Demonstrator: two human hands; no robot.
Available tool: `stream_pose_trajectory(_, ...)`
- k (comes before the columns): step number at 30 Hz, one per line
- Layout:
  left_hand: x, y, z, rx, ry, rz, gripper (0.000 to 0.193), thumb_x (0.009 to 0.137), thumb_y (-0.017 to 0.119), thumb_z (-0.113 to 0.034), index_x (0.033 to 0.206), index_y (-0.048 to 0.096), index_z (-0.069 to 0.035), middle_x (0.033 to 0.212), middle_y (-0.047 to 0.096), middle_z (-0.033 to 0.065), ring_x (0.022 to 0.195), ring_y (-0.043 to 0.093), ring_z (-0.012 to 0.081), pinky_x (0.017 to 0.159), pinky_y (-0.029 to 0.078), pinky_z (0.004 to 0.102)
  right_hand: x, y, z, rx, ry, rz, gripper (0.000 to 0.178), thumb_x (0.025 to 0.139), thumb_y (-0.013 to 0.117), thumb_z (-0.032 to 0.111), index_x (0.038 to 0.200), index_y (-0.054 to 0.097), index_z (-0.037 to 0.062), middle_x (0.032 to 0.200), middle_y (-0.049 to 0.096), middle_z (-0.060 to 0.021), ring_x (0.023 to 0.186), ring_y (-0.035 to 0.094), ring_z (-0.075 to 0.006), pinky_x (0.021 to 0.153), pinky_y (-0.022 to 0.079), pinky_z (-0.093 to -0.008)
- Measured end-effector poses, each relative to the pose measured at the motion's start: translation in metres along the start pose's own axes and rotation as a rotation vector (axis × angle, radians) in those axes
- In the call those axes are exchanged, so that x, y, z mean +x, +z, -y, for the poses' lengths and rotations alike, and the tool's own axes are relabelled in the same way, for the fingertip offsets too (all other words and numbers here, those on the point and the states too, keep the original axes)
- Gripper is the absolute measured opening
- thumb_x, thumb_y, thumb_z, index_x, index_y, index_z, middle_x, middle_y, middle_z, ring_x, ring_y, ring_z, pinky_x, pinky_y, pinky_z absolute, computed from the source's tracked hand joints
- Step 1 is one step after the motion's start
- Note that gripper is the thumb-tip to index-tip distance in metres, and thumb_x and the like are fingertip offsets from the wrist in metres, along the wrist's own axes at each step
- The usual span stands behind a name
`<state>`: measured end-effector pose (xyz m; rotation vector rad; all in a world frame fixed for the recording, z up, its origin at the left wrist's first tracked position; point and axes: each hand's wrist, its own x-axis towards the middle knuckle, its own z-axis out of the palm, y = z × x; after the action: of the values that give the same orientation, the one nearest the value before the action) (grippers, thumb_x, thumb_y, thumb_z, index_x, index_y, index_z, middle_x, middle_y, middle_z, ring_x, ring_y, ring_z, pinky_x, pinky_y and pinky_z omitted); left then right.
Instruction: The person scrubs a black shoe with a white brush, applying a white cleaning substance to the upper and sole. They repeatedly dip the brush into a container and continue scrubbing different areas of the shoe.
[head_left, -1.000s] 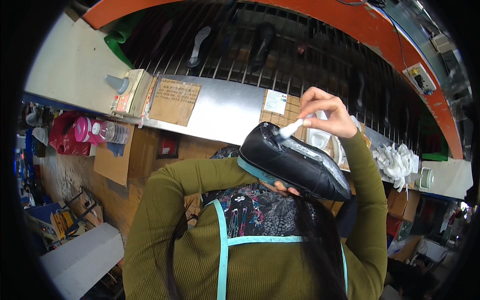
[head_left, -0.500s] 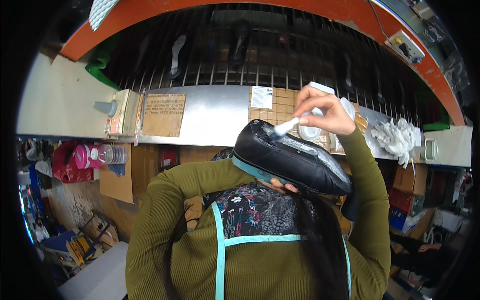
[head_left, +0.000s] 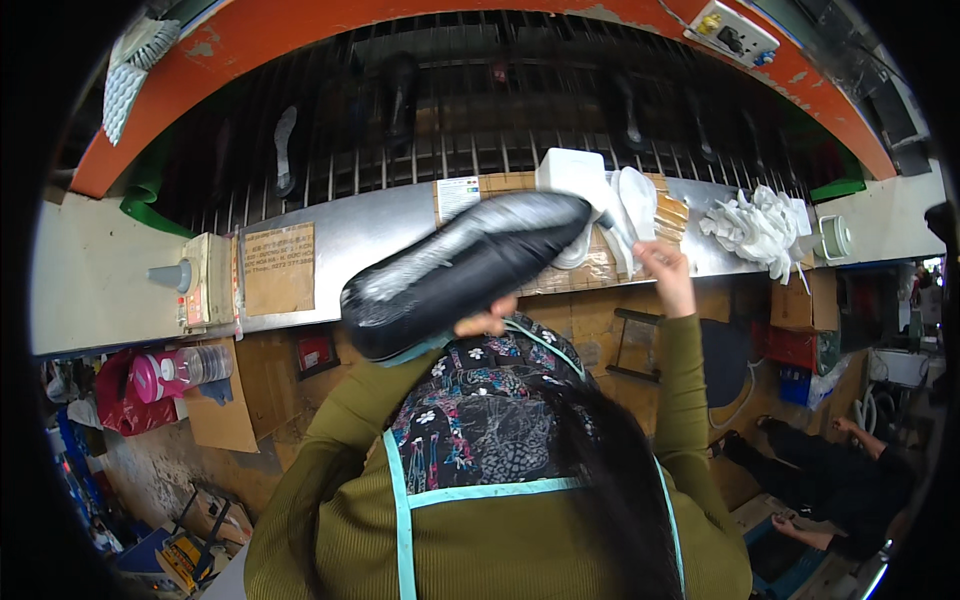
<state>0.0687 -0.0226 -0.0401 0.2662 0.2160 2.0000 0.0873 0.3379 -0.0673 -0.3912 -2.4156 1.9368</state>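
Observation:
A black shoe upper (head_left: 470, 270) on a teal last lies tilted in front of my chest, its underside turned up and smeared with a whitish coating; motion blurs it. My left hand (head_left: 487, 318) is closed around it from beneath, with only a few fingers showing at its near side. My right hand (head_left: 664, 270) pinches a small brush (head_left: 622, 238) to the right of the toe. The brush's tip reaches toward the white tubs, and the shoe's toe and the tubs partly hide what it touches. A white box-shaped tub (head_left: 570, 170) and a round white lid (head_left: 637, 198) stand just behind it.
A metal ledge (head_left: 345, 215) runs across, carrying cardboard (head_left: 280, 268) and crumpled white cloth (head_left: 750, 228). Behind it, soles (head_left: 286, 140) lie on a rack of metal rods (head_left: 445, 160). A pink-capped bottle (head_left: 150, 378) is at left. Another person (head_left: 820, 470) sits at lower right.
The shoe has moved left and turned, its toe now pointing up and right. My right hand has taken the brush off the shoe, down and right beside the tubs. The view has shifted right.

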Motion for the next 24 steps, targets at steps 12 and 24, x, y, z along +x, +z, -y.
stream_pose_trajectory(12,-0.022,-0.013,-0.07,0.32,0.567,-0.215,0.023,0.096,0.05,-0.003,0.119,0.049,-0.002,0.111,0.046,0.0074,0.088,0.052,0.0154,0.089,0.046,0.0346,-0.005,0.062,-0.058,-1.074,-0.441,-0.347,0.007,0.079,0.072,0.022,0.08,0.073,0.0149,0.078,0.06,-0.003,0.071,0.059,-0.0219,0.076,0.031,-0.0404)
stream_pose_trajectory(24,-0.018,-0.053,-0.069,0.17,0.562,-0.539,0.095,0.083,0.043,-0.078,0.14,0.035,-0.003,0.128,0.046,0.0214,0.111,0.053,0.0307,0.091,0.049,0.0405,0.001,0.029,-0.073,-0.003,0.485,0.083,0.022,0.087,0.07,0.025,0.089,0.073,0.0026,0.071,0.063,-0.001,0.061,0.05,-0.0031,0.054,0.037,-0.0171)
